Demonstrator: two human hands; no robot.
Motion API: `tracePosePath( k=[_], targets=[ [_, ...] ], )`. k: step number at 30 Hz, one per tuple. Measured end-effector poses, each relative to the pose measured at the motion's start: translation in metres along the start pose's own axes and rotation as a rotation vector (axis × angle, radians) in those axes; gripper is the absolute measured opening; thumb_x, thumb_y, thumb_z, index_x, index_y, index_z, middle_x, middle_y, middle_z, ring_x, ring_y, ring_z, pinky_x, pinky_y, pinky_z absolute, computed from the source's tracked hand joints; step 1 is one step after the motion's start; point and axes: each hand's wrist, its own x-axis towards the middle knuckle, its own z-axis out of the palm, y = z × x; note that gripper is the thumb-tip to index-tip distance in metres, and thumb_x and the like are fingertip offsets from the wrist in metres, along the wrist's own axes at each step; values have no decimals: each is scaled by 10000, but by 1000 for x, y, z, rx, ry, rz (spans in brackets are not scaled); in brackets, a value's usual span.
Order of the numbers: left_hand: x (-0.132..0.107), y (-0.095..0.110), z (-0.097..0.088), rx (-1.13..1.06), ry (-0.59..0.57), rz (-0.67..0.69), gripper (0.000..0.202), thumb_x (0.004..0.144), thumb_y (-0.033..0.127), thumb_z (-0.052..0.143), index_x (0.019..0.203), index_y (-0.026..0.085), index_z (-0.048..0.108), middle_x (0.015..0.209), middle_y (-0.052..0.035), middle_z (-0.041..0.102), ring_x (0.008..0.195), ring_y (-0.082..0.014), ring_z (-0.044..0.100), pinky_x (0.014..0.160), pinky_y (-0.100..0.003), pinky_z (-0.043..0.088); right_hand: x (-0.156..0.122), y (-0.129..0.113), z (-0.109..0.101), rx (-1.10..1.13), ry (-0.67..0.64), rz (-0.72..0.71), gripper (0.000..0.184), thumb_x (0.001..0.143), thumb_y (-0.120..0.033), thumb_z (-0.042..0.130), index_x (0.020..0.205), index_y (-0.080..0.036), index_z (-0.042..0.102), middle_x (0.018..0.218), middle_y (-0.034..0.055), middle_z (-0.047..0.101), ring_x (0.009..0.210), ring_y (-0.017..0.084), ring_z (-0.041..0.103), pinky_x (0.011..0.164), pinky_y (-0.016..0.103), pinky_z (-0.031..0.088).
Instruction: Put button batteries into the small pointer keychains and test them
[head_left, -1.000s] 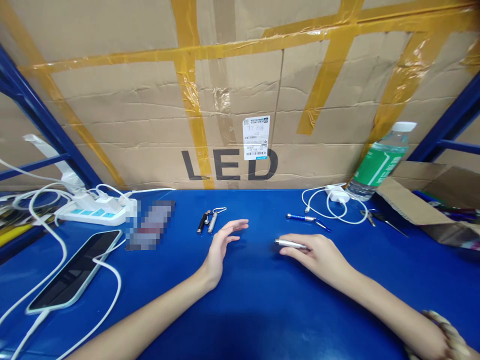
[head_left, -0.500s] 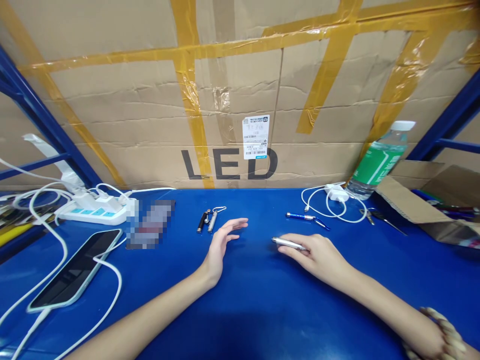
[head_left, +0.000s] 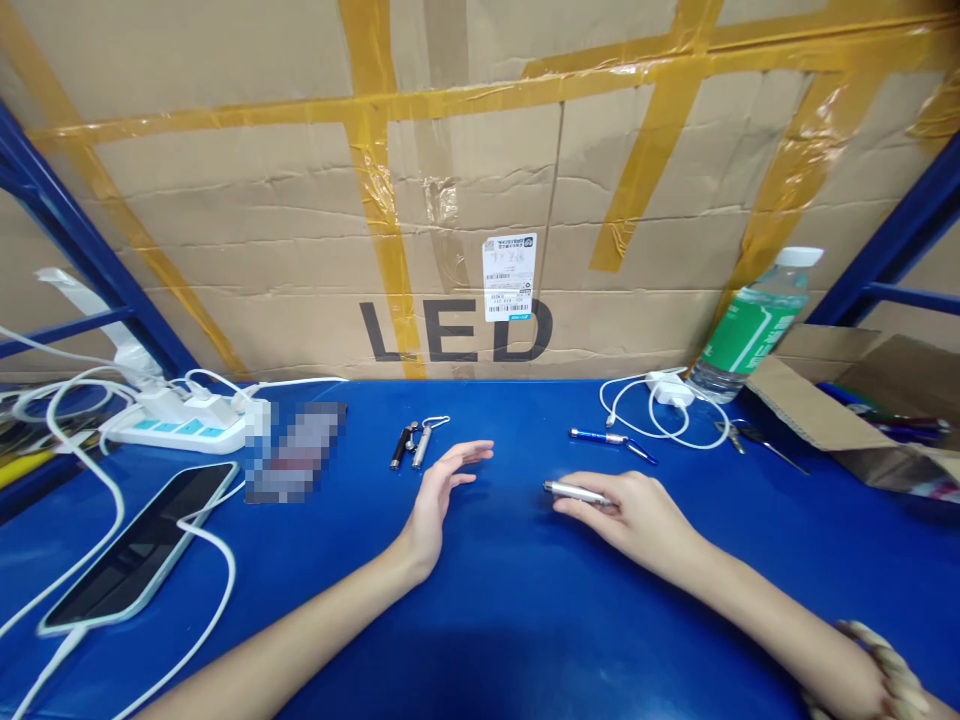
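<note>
My right hand [head_left: 634, 515] rests on the blue table [head_left: 525, 620] with its fingers closed around a small silver pen-shaped light [head_left: 570, 491], whose tip points left. My left hand [head_left: 441, 492] stands on its edge a short way to the left, fingers stretched out and holding nothing. Just beyond the left hand lie two small keychain lights [head_left: 411, 443], one black and one silver. A blue pen-shaped light [head_left: 609, 439] lies farther back, beyond the right hand.
A taped cardboard wall marked LED [head_left: 457, 330] closes the back. At left are a power strip [head_left: 184, 428] with white cables and a phone [head_left: 135, 548] on a cable. At right stand a water bottle [head_left: 750, 325], a white charger cable [head_left: 660, 405] and an open cardboard box [head_left: 862, 420].
The right hand has drawn the silver light slightly left and closed more around it. The left hand has stayed in place.
</note>
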Motion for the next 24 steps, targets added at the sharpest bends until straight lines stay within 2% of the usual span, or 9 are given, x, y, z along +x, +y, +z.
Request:
tracePosePath(
  k=[5, 20, 24],
  targets=[
    [1, -1, -1, 0, -15, -2, 421, 845, 305, 272, 1073, 153, 592, 1226, -100, 568, 1164, -246, 472, 913, -344, 337, 0, -1, 0, -2, -6, -3, 270, 798, -503, 531, 852, -300, 700, 653, -36, 706, 565, 151, 642, 503, 210, 391],
    [1, -4, -1, 8, -6, 7, 418, 833, 316, 299, 1057, 171, 621, 1201, -81, 593, 1162, -263, 478, 906, -347, 358, 0, -1, 0, 8, -6, -42, 298, 838, -501, 473, 885, -298, 686, 647, -31, 698, 570, 152, 645, 510, 216, 390],
    [1, -5, -1, 9, -15, 14, 415, 829, 308, 301, 1060, 167, 616, 1187, -86, 597, 1157, -256, 480, 901, -338, 356, 1, -1, 0, 18, -21, -11, 288, 830, -500, 483, 886, -295, 677, 662, -29, 700, 600, 162, 653, 522, 218, 398]
  ],
)
